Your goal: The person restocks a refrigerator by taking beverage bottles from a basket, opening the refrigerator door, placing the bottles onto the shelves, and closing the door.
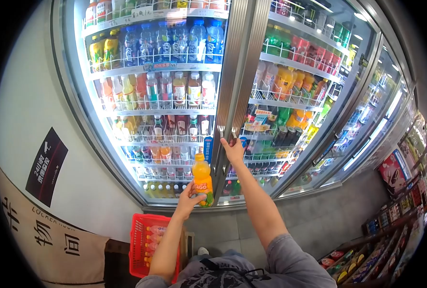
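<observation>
My left hand (190, 199) is wrapped round the lower part of an orange juice bottle (202, 175) with an orange cap, held upright in front of the left fridge door. Higher and to the right, my right hand (233, 148) has its fingers curled at the handle of the right glass door (290, 103), near where the two doors meet. Behind the glass of both doors stand rows of bottles and cans on white wire shelves (158, 112).
A red basket (135, 245) holding several bottles is at the lower left, beside my left forearm. More glass-door fridges (362, 129) run to the right. Snack racks (372, 249) stand at the lower right. A white wall with a dark sign (47, 168) is at the left.
</observation>
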A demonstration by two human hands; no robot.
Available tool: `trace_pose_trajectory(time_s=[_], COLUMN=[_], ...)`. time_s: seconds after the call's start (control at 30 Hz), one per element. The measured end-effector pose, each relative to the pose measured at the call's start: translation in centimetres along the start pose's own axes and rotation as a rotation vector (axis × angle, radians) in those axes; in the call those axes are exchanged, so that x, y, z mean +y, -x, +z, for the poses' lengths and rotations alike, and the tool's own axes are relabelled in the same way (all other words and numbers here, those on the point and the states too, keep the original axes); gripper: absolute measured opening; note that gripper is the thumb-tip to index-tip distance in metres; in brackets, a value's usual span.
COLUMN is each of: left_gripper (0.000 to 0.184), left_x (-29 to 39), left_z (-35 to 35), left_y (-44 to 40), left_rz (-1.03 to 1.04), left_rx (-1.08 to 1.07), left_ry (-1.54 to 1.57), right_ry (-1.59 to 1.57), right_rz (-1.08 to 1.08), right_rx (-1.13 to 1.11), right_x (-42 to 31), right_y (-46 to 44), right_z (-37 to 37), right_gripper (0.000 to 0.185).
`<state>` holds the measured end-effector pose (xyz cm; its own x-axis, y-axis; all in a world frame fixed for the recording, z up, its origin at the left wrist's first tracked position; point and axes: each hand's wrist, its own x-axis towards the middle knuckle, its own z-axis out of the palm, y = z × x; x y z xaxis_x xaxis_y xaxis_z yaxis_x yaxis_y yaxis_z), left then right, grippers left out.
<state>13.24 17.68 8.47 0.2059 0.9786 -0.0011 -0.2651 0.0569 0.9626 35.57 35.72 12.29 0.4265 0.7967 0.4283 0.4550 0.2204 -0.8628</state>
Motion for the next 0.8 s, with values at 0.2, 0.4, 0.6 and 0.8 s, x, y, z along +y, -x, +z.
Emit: trace_pose_trajectory(time_s=[0.2, 0.4, 0.6, 0.8], left_gripper=[0.077, 0.081, 0.081, 0.078], left_x=[1.0, 0.9, -0.2, 0.3], left_z=[0.7, 2.1, 4.8, 9.1], left_y=[-1.6, -1.7, -0.7, 3.6], left_rz=[-0.002, 0.061, 0.092, 0.104], left_rx=[-0.057, -0.074, -0.148, -0.193], left_ry=[0.011, 0.002, 0.040, 0.072], right_ry=[0.144, 0.073, 0.047, -0.051], right_rz=[0.157, 0.099, 0.167, 0.172], right_rx=[0.021, 0.035, -0.004, 0.129], right_x=[-1.7, -1.8, -3.7, -4.1], right_y=[1.0, 5.8, 11.8, 18.1], right_z=[-0.6, -4.4, -11.0, -18.0], right_gripper=[0.061, 0.057, 0.052, 0.048])
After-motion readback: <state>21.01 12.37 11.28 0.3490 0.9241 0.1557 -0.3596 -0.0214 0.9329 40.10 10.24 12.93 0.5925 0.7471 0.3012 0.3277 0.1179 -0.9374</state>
